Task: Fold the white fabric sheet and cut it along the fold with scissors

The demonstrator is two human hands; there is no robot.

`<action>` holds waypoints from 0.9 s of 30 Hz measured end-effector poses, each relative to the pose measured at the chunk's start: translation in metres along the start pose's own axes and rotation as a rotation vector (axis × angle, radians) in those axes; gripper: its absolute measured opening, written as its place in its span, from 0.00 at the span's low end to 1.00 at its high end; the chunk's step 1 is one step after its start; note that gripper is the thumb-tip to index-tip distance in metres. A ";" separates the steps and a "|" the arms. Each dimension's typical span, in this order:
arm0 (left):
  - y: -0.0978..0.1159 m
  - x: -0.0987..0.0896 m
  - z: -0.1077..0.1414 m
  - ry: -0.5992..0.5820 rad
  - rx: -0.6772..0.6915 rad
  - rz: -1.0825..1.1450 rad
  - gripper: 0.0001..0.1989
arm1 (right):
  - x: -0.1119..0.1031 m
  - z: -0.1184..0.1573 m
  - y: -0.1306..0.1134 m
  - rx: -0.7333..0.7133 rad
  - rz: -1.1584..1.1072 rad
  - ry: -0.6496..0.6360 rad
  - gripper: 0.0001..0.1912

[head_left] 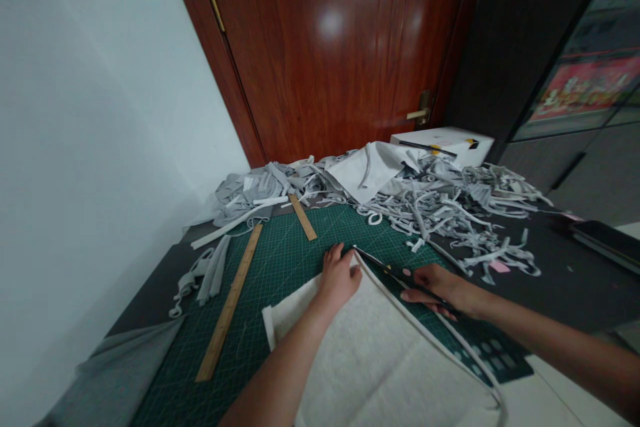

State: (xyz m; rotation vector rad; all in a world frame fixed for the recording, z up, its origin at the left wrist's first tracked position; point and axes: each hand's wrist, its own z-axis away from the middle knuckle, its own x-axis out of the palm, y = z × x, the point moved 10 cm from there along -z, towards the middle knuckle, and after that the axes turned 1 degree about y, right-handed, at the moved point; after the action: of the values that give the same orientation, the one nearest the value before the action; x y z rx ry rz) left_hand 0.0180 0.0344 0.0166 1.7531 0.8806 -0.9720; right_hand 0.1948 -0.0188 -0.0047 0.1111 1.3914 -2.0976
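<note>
A light beige piece of cloth (pixel 370 353) lies on the green cutting mat (pixel 280 260) and reaches toward me past the lower edge of the view. My left hand (pixel 340 277) is at its far corner, fingers curled over the fabric and holding it. In my right hand (pixel 440 288) is a pair of black scissors (pixel 389 269), my fingers wrapped around the handles. Their blades point left along the cloth's right edge, with the tips close to my left fingers. A narrow fabric strip (pixel 470 350) runs beside that edge and hangs in a loop at lower right.
Grey fabric scraps (pixel 450 200) are heaped along the back of the dark table (pixel 565 267), before a white box (pixel 465 143). Two wooden rulers (pixel 233 307) lie on the mat's left side. Grey cloth (pixel 125 370) covers the front left. Behind stands a brown door (pixel 320 47).
</note>
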 end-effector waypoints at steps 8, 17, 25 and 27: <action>0.002 -0.002 0.000 0.002 0.005 -0.026 0.22 | 0.008 -0.003 0.003 -0.004 -0.039 0.023 0.26; -0.006 -0.004 -0.002 0.077 -0.012 0.053 0.17 | 0.009 -0.002 0.009 -0.075 -0.052 0.146 0.21; -0.013 -0.011 -0.006 0.120 -0.048 0.089 0.07 | -0.016 0.025 -0.004 -0.254 0.524 0.507 0.07; -0.015 -0.015 -0.006 0.129 -0.065 0.073 0.08 | -0.021 0.027 -0.001 -0.270 0.571 0.518 0.07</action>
State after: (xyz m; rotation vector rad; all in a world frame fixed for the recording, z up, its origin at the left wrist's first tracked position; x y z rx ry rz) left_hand -0.0005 0.0426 0.0260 1.7950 0.9130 -0.7817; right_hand 0.2180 -0.0329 0.0164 0.8803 1.6696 -1.4413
